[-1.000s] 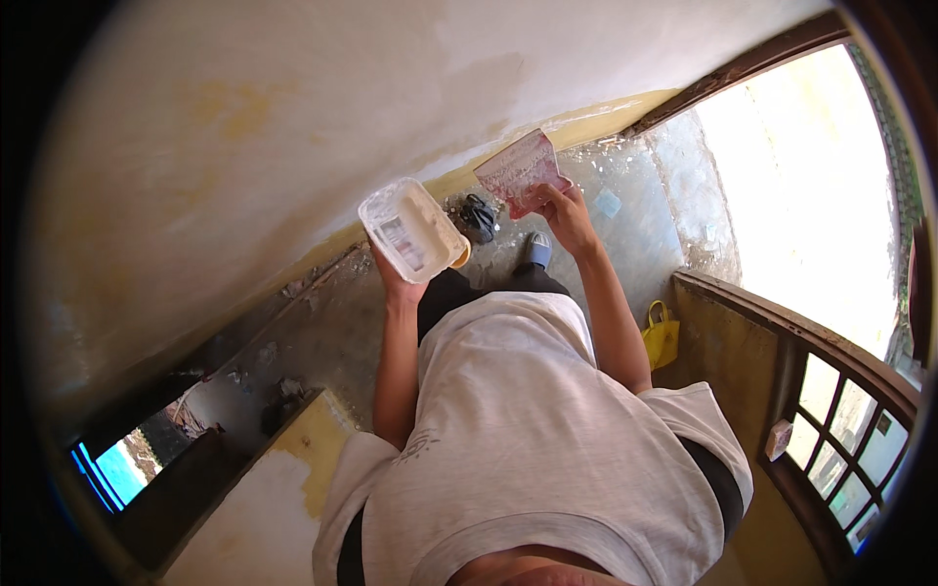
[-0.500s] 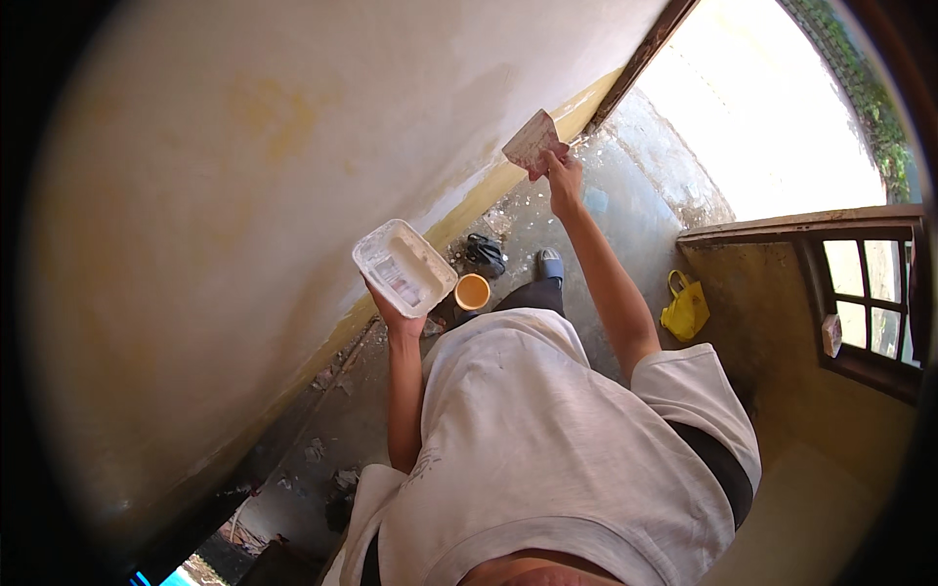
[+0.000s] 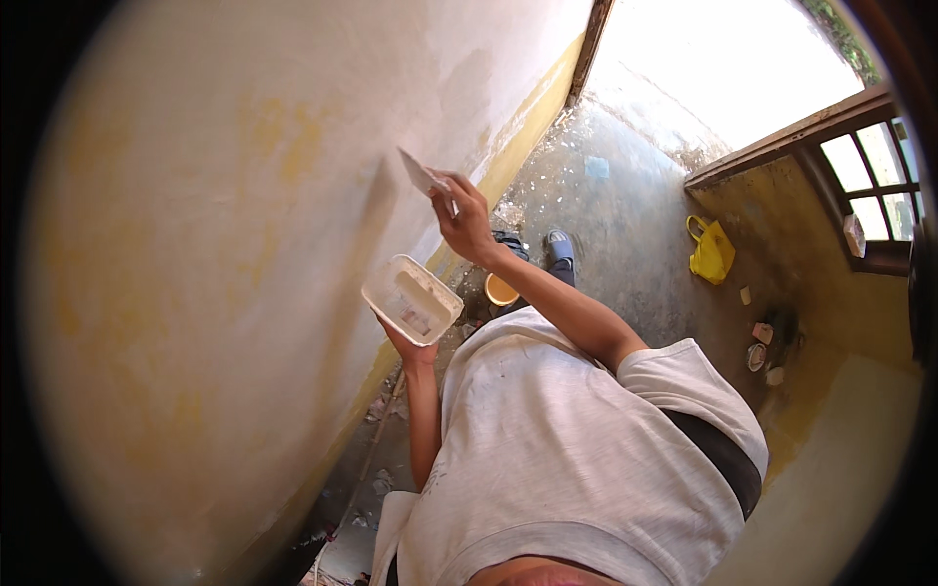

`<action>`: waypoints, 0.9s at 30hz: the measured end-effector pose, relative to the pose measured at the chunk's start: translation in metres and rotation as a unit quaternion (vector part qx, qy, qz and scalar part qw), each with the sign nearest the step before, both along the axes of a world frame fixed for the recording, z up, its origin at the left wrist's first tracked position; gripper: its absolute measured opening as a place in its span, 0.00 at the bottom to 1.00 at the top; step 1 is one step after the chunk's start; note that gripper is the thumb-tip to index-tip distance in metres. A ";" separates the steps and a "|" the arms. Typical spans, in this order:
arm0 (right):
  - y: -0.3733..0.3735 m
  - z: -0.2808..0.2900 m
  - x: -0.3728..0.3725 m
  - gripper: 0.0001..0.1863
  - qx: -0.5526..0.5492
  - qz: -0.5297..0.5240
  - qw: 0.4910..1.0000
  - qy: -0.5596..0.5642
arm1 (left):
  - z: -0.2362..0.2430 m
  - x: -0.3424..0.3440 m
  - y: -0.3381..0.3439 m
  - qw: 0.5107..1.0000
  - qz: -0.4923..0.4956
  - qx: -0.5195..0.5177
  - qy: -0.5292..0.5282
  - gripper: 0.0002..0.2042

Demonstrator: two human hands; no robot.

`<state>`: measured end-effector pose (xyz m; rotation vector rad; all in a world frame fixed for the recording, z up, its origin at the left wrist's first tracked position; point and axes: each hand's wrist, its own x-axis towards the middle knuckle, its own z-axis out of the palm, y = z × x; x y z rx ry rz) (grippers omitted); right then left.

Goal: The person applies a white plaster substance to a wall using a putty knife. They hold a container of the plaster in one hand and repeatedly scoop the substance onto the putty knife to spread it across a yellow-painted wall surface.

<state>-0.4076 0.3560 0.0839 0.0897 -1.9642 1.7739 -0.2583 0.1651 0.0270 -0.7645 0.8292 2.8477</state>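
My left hand [image 3: 405,342] grips a white, smeared plastic container [image 3: 410,298] from below, low beside the pale, patchy wall [image 3: 195,244]. Inside the container are pale residue and something I cannot make out. Higher up, my right hand [image 3: 459,215] is closed on a flat putty spreader [image 3: 418,168], held nearly edge-on toward the wall with a shadow beside it; I cannot tell whether its edge touches the surface. Beyond the container, an orange tub [image 3: 500,289] stands on the floor, partly hidden by my arm and clothing.
A dark bundle [image 3: 508,241] lies by the wall base near my sandalled foot [image 3: 560,249]. A yellow bag [image 3: 711,254] and small scattered items [image 3: 757,354] lie right, below a barred window [image 3: 870,186]. A bright doorway [image 3: 703,68] opens at upper right, above the speckled concrete floor [image 3: 625,225].
My view has turned toward the wall. My right hand has swung left with the spreader, which now shows edge-on near the wall. The container sits slightly lower in the picture.
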 end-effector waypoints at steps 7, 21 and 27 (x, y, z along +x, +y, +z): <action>0.125 -0.102 -0.149 0.18 -0.140 -0.233 0.934 -0.233 | -0.003 -0.008 0.007 0.999 -0.010 -0.043 0.007 0.28; 0.007 -0.078 0.007 0.23 0.003 0.021 1.000 -0.019 | -0.039 0.048 -0.051 0.994 -0.046 -0.076 -0.067 0.25; 0.129 -0.157 -0.159 0.20 -0.101 -0.227 0.945 -0.211 | -0.072 0.072 -0.087 0.989 -0.023 0.035 -0.143 0.31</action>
